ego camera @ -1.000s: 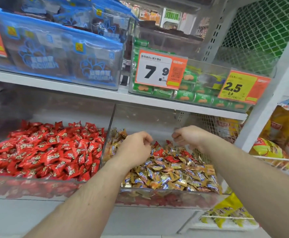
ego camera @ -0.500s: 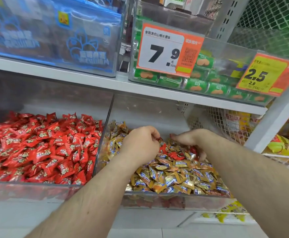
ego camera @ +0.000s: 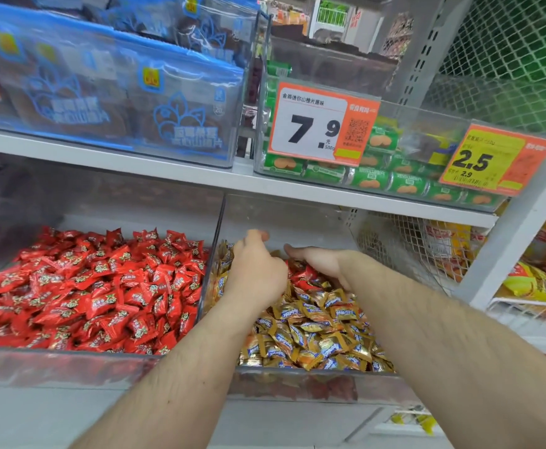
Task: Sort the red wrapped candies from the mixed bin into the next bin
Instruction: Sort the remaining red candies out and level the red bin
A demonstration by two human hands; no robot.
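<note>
The red wrapped candies (ego camera: 304,276) you are after lie in a small cluster toward the back of the mixed bin (ego camera: 297,382), just below and between your two hands, ringed by gold wrapped candies (ego camera: 317,332) that fill the side of the bin nearer you. Your right hand (ego camera: 318,261) lies low on that cluster, palm down, the thumb stretched out toward your left hand; its fingers dip among the wrappers, and whether they grip a candy there cannot be told. Your left hand (ego camera: 257,273) hovers over the left side of the same bin with its back to the camera, fingers curled under; what, if anything, they hold is hidden. The two hands sit near each other without touching. To the left of your left hand, past a clear divider wall, the next bin (ego camera: 70,367) is heaped with red candies (ego camera: 96,286). Above both hands, on the shelf, hang a 7.9 price tag (ego camera: 321,123) and a 2.5 price tag (ego camera: 495,160).
</note>
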